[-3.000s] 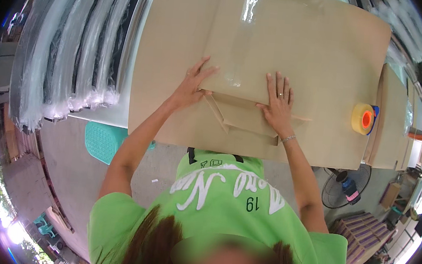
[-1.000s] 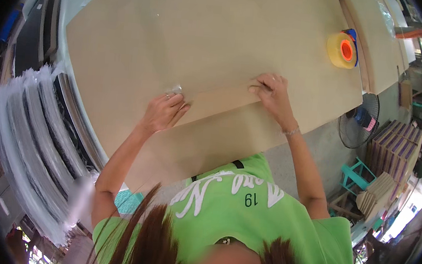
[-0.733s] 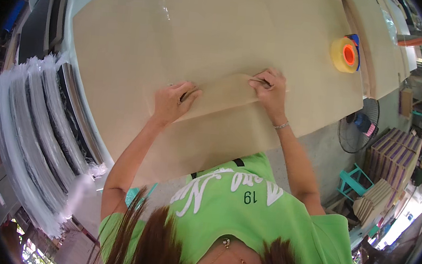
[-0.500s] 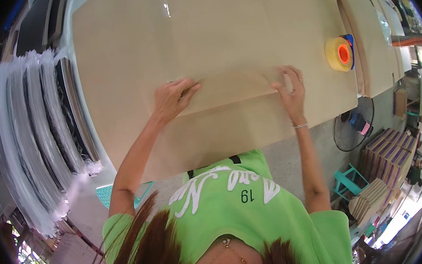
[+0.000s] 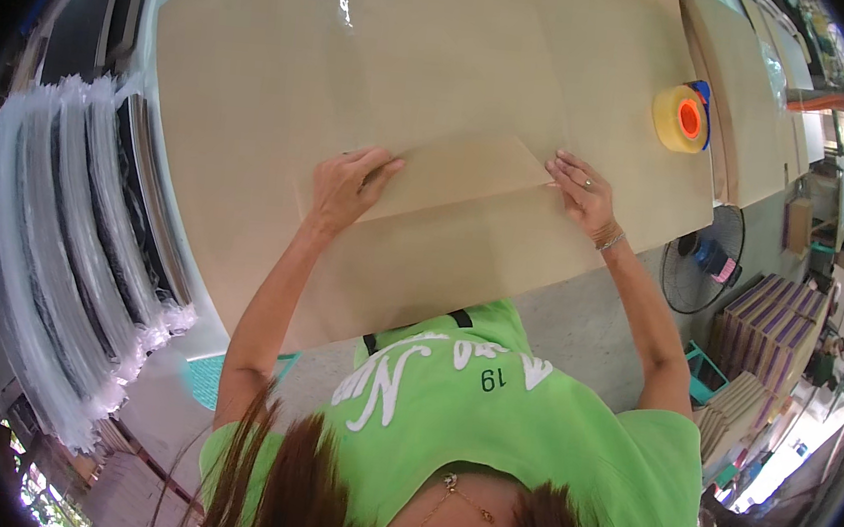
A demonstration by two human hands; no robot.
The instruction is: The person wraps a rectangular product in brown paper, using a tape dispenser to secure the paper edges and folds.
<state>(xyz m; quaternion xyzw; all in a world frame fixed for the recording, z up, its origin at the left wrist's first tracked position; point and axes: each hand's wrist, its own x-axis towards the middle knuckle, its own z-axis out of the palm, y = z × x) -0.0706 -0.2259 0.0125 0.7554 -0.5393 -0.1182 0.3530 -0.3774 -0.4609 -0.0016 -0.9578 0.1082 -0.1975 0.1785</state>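
On the brown-papered table (image 5: 256,98), our left hand (image 5: 344,184) and right hand (image 5: 584,192) press spread fingers flat on the folded paper flap (image 5: 455,171), which we judge creased but untaped, the tape roll (image 5: 683,118) lying apart.

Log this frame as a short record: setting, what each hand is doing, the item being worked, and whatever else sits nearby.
setting: large table covered with brown paper, seen from above
left hand: flat, palm down, on the folded flap of brown paper
right hand: fingertips pressing the flap's right corner
flap: folded over the sheet, its edge running between the two hands
tape roll: yellow with an orange core, at the table's right
left side: stack of plastic-wrapped items
right side: floor fan
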